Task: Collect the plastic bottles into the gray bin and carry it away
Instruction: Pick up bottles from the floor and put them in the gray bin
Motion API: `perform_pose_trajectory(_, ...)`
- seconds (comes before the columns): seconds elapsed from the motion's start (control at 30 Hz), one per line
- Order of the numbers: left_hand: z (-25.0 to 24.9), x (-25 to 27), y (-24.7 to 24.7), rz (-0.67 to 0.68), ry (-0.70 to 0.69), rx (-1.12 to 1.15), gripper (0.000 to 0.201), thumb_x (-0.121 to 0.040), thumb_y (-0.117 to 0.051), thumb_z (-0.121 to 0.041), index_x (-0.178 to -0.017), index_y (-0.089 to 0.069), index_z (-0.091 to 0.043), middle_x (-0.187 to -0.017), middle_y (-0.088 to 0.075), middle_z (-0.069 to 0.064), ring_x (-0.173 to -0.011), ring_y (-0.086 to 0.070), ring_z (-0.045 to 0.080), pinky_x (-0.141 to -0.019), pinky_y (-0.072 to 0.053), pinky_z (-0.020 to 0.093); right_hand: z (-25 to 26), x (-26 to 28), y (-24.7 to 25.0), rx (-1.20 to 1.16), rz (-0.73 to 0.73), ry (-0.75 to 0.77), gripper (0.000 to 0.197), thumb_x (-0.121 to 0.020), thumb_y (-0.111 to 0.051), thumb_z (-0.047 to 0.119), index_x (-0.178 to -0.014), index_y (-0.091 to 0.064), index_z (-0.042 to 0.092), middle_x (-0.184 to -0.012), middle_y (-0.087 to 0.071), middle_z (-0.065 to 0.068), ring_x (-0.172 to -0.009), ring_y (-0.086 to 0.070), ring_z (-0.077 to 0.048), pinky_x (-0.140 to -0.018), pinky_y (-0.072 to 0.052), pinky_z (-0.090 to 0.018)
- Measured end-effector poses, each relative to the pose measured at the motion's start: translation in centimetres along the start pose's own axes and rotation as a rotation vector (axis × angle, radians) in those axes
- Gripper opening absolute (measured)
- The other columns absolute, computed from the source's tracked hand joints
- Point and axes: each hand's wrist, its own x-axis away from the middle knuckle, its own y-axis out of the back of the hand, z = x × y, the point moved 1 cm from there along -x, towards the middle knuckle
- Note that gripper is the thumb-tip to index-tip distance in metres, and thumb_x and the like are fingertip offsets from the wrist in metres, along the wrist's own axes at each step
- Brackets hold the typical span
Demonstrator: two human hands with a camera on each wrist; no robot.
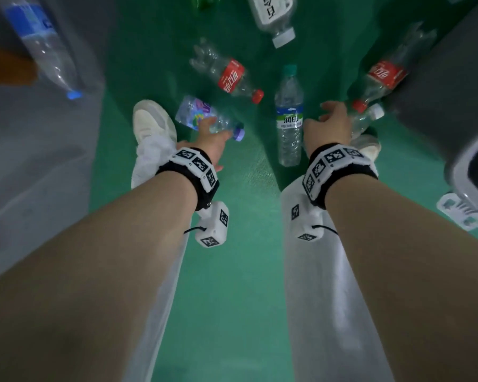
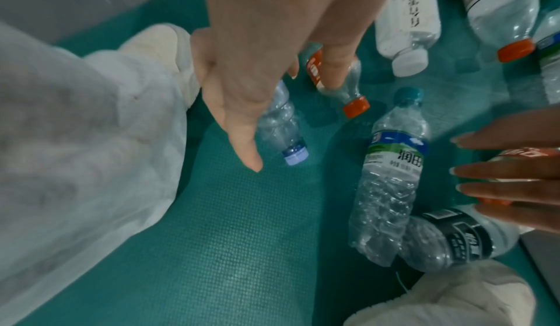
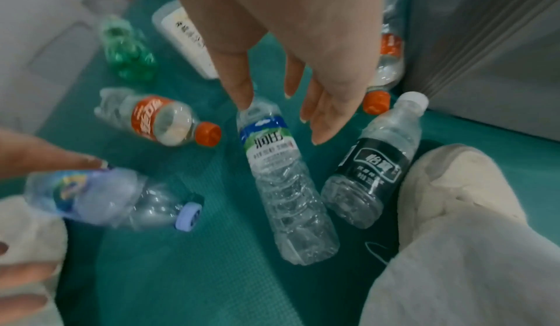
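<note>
Several empty plastic bottles lie on the green mat. My left hand hovers with straight fingers over a clear bottle with a purple cap, one fingertip touching its label side. My right hand is spread open above a black-label bottle with a white cap and a red-label cola bottle that leans against the gray bin. Neither hand holds anything. A tall water bottle with a blue-green label lies between the hands.
A second cola bottle, a white-label bottle and a green bottle lie farther out. My white shoes stand among them. A blue-capped bottle shows at upper left. Gray floor borders the mat's left side.
</note>
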Motion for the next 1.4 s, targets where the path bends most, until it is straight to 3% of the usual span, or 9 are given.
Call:
perform_pose_trajectory(0.23,1.4,-5.6,-0.6,-0.067,-0.021,-0.076,0.068,-0.075,-0.056,-0.054,-0.129,-0.016,-0.067,-0.156,-0.010,0.001,-0.125,-0.041,0.034,-0.089,-0.052,0.047,-1.3,-3.9,-5.7,0.252,0.146,0.012,0.069,-0.076,-0.074,0.032,-0.133,-0.039,0.015,-0.129,-0.049,-0.007,-0.110,-0.056,-0.025,-0.091,-0.046,-0.033)
perform_pose_trajectory(0.33,1.1,-7.2,-0.3,-0.164,-0.071,-0.115,0.064,-0.085,-0.052,-0.046,-0.136,-0.017,-0.063,-0.151,-0.016,0.012,-0.097,-0.051,0.023,-0.090,-0.053,0.041,-1.8,-4.8,-7.1,0.270,0.121,-0.021,0.070,-0.077,-0.074,0.032,-0.134,-0.037,0.013,-0.128,-0.052,-0.008,-0.110,-0.057,-0.026,-0.092,-0.049,-0.036)
perform_pose_trajectory(0.4,0.9,-7.6,-0.1,-0.196,-0.109,-0.137,0.061,-0.087,-0.051,-0.043,-0.136,-0.020,-0.062,-0.147,-0.022,0.010,-0.081,-0.048,0.016,-0.085,-0.056,0.038,-2.1,-5.2,-7.7,0.260,0.116,-0.034,0.070,-0.078,-0.075,0.031,-0.133,-0.037,0.013,-0.127,-0.053,-0.009,-0.110,-0.057,-0.026,-0.091,-0.049,-0.034)
perform_pose_trajectory(0.6,0.7,-7.2,0.8,-0.192,-0.112,-0.133,0.025,-0.075,-0.053,-0.045,-0.097,-0.051,-0.056,-0.127,-0.040,0.000,-0.092,-0.055,0.019,-0.082,-0.058,0.040,-1.8,-4.6,-7.3,0.218,0.122,-0.028,0.069,-0.076,-0.077,0.031,-0.130,-0.037,0.012,-0.124,-0.055,-0.007,-0.106,-0.059,-0.023,-0.082,-0.047,-0.028)
perform_pose_trajectory(0.73,1.2,-4.6,1.7,-0.187,-0.157,-0.209,0.017,-0.083,-0.057,-0.042,-0.099,-0.053,-0.048,-0.128,-0.042,0.003,-0.094,-0.061,0.021,-0.079,-0.060,0.040,-1.3,-2.1,-6.2,0.215,0.165,-0.029,0.068,-0.076,-0.075,0.032,-0.129,-0.036,0.012,-0.123,-0.054,-0.009,-0.104,-0.059,-0.025,-0.089,-0.052,-0.038)
perform_pose_trajectory(1.0,1.9,3.6,1.0,-0.043,-0.330,-0.394,0.026,-0.083,-0.065,-0.030,-0.105,-0.052,-0.035,-0.130,-0.030,0.007,-0.090,-0.049,0.015,-0.085,-0.056,0.033,0.7,4.1,-0.5,0.219,0.319,0.108,0.068,-0.074,-0.077,0.032,-0.128,-0.040,0.015,-0.122,-0.052,-0.007,-0.098,-0.059,-0.020,-0.080,-0.049,-0.028)
perform_pose_trajectory(1.13,0.1,8.5,0.4,-0.001,-0.424,-0.451,0.037,-0.078,-0.073,-0.032,-0.107,-0.050,-0.027,-0.126,-0.030,0.008,-0.103,-0.042,0.019,-0.098,-0.036,0.020,2.2,6.1,3.6,0.250,0.296,0.166,0.071,-0.074,-0.075,0.034,-0.133,-0.038,0.017,-0.124,-0.046,-0.007,-0.101,-0.055,-0.021,-0.088,-0.050,-0.032)
perform_pose_trajectory(1.27,-2.6,13.6,-0.2,0.071,-0.482,-0.471,0.056,-0.062,-0.084,-0.041,-0.101,-0.047,-0.026,-0.122,-0.032,0.007,-0.110,-0.040,0.021,-0.109,-0.026,0.027,3.2,8.1,7.4,0.225,0.287,0.173,0.072,-0.073,-0.075,0.036,-0.132,-0.039,0.017,-0.122,-0.049,-0.008,-0.102,-0.057,-0.022,-0.091,-0.052,-0.037)
perform_pose_trajectory(1.4,-5.4,17.4,-1.5,0.080,-0.549,-0.528,0.055,-0.063,-0.084,-0.038,-0.099,-0.046,-0.023,-0.119,-0.030,0.005,-0.109,-0.040,0.020,-0.112,-0.021,0.027,3.5,9.9,10.2,0.127,0.326,0.146,0.075,-0.067,-0.078,0.037,-0.129,-0.042,0.017,-0.118,-0.055,-0.008,-0.101,-0.060,-0.025,-0.088,-0.055,-0.041)
